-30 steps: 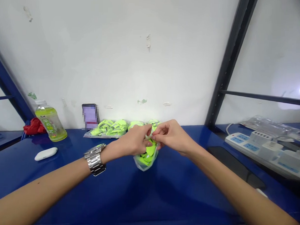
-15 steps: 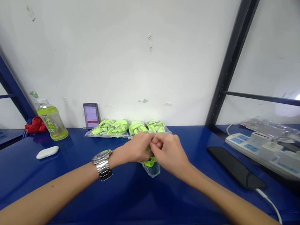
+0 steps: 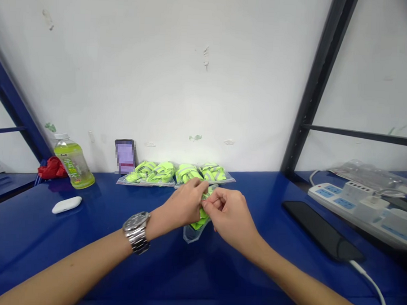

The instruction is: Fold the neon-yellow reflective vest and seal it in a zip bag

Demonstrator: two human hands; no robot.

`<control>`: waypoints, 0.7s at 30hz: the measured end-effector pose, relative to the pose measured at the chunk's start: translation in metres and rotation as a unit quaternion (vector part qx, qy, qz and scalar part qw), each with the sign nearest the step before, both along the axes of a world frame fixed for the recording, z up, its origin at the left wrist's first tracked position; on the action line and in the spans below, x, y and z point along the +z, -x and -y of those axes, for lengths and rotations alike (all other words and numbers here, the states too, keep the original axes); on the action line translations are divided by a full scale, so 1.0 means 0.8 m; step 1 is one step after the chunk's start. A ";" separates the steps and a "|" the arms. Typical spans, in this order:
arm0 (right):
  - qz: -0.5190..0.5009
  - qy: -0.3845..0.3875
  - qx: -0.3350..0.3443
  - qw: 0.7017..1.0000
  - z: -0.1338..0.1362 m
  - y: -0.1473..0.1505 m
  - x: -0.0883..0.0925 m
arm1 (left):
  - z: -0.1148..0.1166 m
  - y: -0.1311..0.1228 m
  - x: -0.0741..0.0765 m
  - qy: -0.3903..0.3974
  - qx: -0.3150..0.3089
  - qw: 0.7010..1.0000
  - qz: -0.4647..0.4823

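Note:
Between my two hands is a clear plastic bag with folded neon yellow-green reflective straps or fabric inside. My left hand is closed on the bag's left side, its fingertips mostly hidden behind the knuckles. With thumb and forefinger pinched together, my right hand grips the bag's upper edge close to the left fingers. The bag's lower corner hangs below the hands. Just behind them, a flat clear bag and another bag with similar neon bundles lie along the wall.
On the blue table, a green drink bottle, red cloth and white earbud case are at left. A phone leans on the wall. At right lie a black phone with cable and a power strip.
The hands have drawn slightly apart at the fingertips, and the right hand has dropped a little. The bag's lower corner has swung left, exposing more of the neon fabric.

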State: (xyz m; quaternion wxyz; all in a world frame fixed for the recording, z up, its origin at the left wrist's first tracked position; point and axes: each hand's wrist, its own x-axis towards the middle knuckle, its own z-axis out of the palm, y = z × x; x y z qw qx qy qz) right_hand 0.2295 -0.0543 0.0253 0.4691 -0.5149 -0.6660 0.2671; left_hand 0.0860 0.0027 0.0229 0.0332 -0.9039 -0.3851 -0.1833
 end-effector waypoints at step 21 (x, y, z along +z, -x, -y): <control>0.439 -0.227 0.125 0.860 -0.024 -0.104 0.074 | 0.016 0.046 0.110 -0.001 -0.096 0.995 -0.041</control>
